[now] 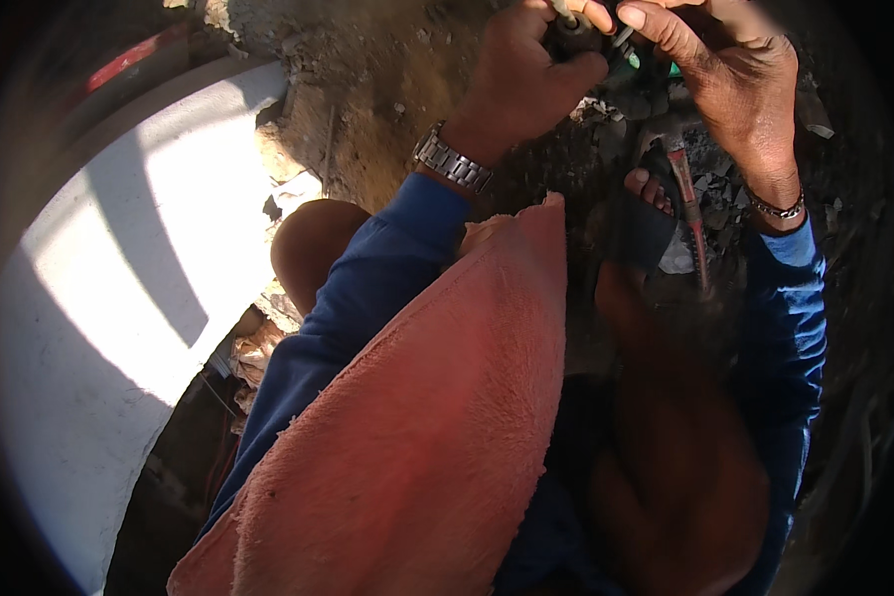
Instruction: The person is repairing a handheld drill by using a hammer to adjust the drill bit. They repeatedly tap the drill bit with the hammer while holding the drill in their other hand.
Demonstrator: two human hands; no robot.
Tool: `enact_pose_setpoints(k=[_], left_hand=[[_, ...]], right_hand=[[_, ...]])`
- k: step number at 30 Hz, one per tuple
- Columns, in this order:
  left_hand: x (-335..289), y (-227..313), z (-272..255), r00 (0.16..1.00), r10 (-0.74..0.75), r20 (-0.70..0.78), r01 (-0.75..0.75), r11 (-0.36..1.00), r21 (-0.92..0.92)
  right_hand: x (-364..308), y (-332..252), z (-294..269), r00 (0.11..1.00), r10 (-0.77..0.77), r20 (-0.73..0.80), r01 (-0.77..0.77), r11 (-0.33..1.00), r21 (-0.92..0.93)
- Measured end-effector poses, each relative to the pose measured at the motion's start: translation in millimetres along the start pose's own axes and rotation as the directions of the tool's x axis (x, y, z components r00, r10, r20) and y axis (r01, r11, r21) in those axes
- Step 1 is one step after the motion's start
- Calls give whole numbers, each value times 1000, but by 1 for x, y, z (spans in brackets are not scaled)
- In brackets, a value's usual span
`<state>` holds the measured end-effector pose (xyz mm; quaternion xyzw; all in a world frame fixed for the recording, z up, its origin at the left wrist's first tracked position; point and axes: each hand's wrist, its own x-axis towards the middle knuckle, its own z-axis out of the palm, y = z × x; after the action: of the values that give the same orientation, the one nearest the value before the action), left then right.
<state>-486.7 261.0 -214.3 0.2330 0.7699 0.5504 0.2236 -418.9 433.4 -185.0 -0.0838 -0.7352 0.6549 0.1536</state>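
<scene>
A sunlit white panel, striped with shadow, fills nine o'clock as a person in blue sleeves works low over broken ground. Toward six o'clock a pink cloth drapes before the body, its tip pointing to twelve. Just past twelve, the watch-wearing left hand curls its thumb and fingers around a small grey fitting, at one o'clock and partly cut off by the upper edge of our view. At two o'clock, a foot in dark footwear stands beside a slim red tool on the rubble. Above them, the right hand brings bent thumb and fingers close to the fitting; whether they pinch anything, this onlooker cannot tell. A loosened grip could drop the part among the shards, where grey would hide against grey; a shifting foot could catch the tool.
</scene>
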Motion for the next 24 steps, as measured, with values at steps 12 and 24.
enact_pose_setpoints(k=[12,24], left_hand=[[3,-8,1,991,131,-12,-131,991,24],[-1,-1,4,997,64,36,-57,983,-174]], right_hand=[[13,1,6,984,-162,81,169,981,-91],[4,-1,12,983,-174,52,178,979,-100]])
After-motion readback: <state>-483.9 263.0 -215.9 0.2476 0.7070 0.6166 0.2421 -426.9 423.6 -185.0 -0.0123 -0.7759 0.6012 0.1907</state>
